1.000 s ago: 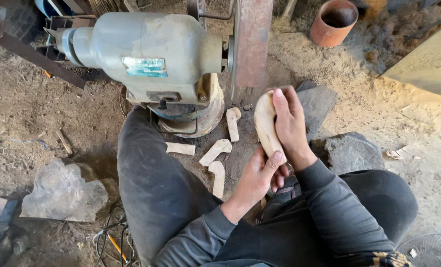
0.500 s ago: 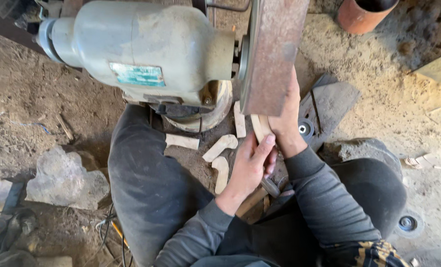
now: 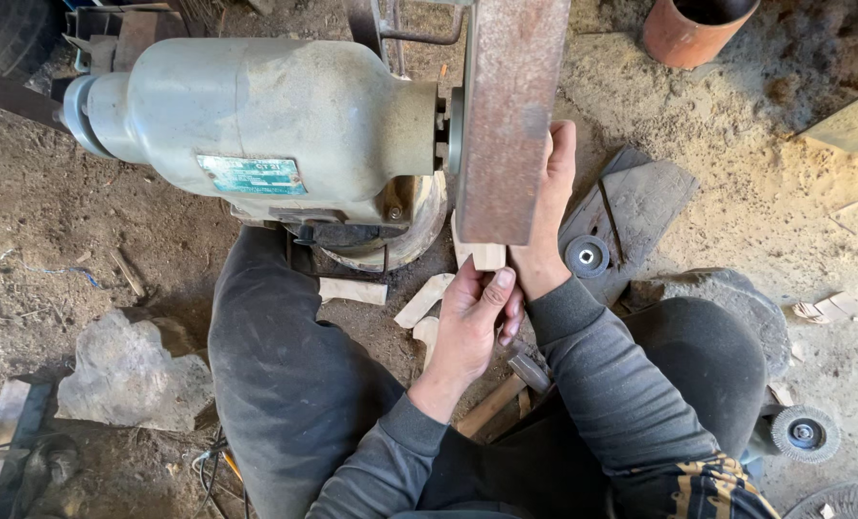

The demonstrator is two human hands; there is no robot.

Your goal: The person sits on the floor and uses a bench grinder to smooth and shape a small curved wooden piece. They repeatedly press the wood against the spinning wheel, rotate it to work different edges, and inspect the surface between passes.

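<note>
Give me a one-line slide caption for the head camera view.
Both hands, left hand and right hand, hold a pale wooden piece beneath the rusty sanding belt of a grey motor.

Wood piece (image 3: pixel 488 256) mostly hidden behind sanding belt (image 3: pixel 511 115); belt top cut off.

Single head-worn view, which looked steeply down and close over the hands (image 3: pixel 477 317), motor (image 3: pixel 265 125) and dirt floor (image 3: pixel 44 221).
</note>
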